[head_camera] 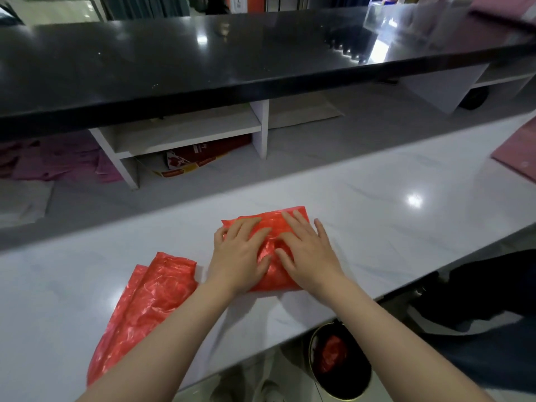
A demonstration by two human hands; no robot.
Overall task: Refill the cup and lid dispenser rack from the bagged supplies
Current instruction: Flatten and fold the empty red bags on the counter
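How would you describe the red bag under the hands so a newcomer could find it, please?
Start at the white marble-look counter below the black bar top. Near its front edge lies a folded red plastic bag, pressed flat by both hands; the other red bag, to its left, lies long, loose and untouched.

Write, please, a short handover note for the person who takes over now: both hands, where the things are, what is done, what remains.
Left hand and right hand: both lie flat, fingers spread, pressing the folded red bag on the white counter.
A second red bag lies flattened to the left, untouched.
A bin under the counter holds something red.
Done: both bags look empty.
Left: finish folding; no cups, lids or rack are in view, so the refill cannot be confirmed.
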